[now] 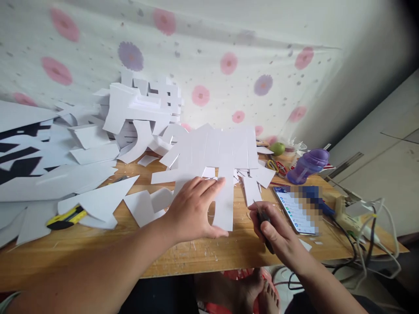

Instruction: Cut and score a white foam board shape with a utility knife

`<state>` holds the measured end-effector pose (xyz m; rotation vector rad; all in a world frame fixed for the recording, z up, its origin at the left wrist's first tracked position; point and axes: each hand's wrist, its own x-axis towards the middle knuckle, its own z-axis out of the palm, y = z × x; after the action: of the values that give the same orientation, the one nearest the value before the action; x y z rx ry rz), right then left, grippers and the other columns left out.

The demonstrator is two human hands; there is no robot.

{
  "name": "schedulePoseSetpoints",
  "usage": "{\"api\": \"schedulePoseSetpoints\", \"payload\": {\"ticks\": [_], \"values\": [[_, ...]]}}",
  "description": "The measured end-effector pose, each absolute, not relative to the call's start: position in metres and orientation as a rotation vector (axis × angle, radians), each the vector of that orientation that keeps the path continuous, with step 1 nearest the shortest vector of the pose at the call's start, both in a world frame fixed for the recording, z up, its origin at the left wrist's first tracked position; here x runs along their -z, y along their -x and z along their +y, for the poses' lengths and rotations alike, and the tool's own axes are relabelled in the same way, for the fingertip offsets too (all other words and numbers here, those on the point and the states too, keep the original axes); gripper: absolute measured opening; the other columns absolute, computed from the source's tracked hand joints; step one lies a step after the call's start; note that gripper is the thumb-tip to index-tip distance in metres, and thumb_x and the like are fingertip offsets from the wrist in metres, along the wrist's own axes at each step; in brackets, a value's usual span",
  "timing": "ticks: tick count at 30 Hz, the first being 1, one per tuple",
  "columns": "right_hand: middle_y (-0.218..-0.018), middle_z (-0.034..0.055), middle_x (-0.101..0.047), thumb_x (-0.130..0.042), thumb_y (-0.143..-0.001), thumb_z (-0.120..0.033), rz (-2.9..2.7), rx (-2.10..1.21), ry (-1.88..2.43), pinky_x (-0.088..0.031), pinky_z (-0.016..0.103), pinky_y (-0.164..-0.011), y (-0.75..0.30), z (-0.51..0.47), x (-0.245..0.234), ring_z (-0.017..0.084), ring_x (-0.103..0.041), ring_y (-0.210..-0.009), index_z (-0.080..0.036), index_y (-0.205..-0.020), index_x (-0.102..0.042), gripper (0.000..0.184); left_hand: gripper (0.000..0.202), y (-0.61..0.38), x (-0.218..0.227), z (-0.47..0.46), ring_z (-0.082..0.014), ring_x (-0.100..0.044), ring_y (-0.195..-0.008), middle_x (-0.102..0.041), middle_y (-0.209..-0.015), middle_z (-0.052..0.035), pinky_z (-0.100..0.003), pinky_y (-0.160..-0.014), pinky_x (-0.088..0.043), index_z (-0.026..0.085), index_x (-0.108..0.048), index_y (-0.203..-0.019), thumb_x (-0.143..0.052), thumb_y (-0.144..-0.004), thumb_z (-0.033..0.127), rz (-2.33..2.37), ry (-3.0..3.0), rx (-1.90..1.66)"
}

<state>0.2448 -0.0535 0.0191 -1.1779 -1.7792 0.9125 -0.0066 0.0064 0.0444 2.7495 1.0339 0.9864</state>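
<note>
My left hand [196,209] rests with fingers and thumb spread over a white foam-board piece [223,200]. Its fingertips touch the downward strip and the thumb lies near the strip's lower end. The wide upper part of the piece shows several vertical score lines and lies over other scraps. Just right of the strip, my right hand [275,229] is closed around a dark-handled craft knife [266,231]. The thin blade points up and left, apart from the board. The palm hides part of the handle.
White cut-outs [137,104] are heaped at the back left. A yellow-black utility knife [67,217] lies on the left. At right are a phone [294,209], a purple bottle [307,165], scissors [278,166], a glue gun [353,222] and cables. The wooden table's front edge [183,271] is close.
</note>
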Motion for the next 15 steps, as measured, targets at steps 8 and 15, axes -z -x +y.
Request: {"api": "schedulePoseSetpoints", "payload": {"ticks": [8,15], "values": [[-0.091,0.0045,-0.063,-0.044,-0.096,-0.053,-2.016,-0.767,1.200,-0.048,0.029,-0.069,-0.242,-0.071,-0.024,0.018,-0.059,-0.080,-0.023,-0.112,-0.055,0.036,0.109,0.004,-0.046,0.001,-0.0335,-0.052,-0.115,-0.056,-0.132,-0.0168,-0.051,-0.103,-0.041,0.011,-0.042,-0.140,-0.087,-0.050,0.053,1.025,-2.696,-0.949],[-0.086,0.0040,-0.064,-0.036,-0.096,-0.060,-2.137,-0.574,1.168,-0.046,0.030,-0.065,-0.230,-0.077,-0.026,0.019,-0.061,-0.074,-0.023,-0.109,-0.055,0.044,0.113,0.003,-0.046,-0.003,-0.0321,-0.054,-0.113,-0.059,-0.128,-0.0171,-0.049,-0.104,-0.041,0.009,-0.040,-0.141,-0.084,-0.051,0.061,0.929,-2.624,-0.971]]}}
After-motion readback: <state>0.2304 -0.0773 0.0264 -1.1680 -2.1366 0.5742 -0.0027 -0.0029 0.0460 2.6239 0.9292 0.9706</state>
